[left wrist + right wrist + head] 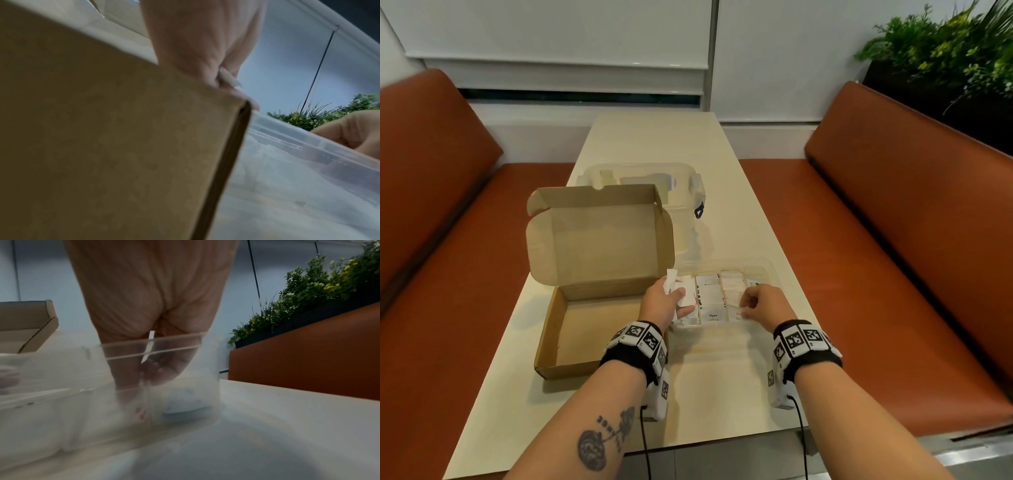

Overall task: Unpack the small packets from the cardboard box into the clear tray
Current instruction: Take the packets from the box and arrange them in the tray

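Packets (677,291), a small white bunch, gripped in the left hand (661,303) over the clear tray's (766,265) left end, right hand (763,303) pinching one packet (736,310) low inside it, open cardboard box (571,329) just left, all on the table (654,137).

I see black wristbands (634,356) ringed with white, black-patterned marker blocks, thin black cables (800,435) trailing back, and a dark tattoo (602,437) on my left forearm.
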`<state>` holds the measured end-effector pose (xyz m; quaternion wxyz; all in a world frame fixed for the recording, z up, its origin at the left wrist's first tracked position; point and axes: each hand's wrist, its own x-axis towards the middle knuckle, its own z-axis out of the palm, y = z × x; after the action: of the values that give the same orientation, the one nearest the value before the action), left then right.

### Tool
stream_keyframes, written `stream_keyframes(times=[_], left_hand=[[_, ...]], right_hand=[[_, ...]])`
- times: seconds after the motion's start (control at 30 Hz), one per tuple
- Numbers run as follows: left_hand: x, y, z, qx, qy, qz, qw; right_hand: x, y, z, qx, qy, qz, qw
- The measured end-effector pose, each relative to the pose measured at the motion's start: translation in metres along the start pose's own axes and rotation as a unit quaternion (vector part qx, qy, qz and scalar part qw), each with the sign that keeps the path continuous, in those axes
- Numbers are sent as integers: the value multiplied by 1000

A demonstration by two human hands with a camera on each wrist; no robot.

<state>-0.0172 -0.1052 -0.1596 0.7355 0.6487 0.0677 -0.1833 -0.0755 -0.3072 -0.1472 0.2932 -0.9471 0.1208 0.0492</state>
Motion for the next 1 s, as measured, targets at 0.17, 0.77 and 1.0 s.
stream_keyframes(times=[0.17,0.77,1.0], left_hand=[[-2,0,0,2,0,4,1000],[-6,5,3,-10,-19,11,1000],[-8,2,1,-29,-34,9,999]], right_hand=[[2,-3,2,-4,2,-6,1000],[2,-35,2,141,93,-30,985],[1,-58,17,293,-2,-8,956]])
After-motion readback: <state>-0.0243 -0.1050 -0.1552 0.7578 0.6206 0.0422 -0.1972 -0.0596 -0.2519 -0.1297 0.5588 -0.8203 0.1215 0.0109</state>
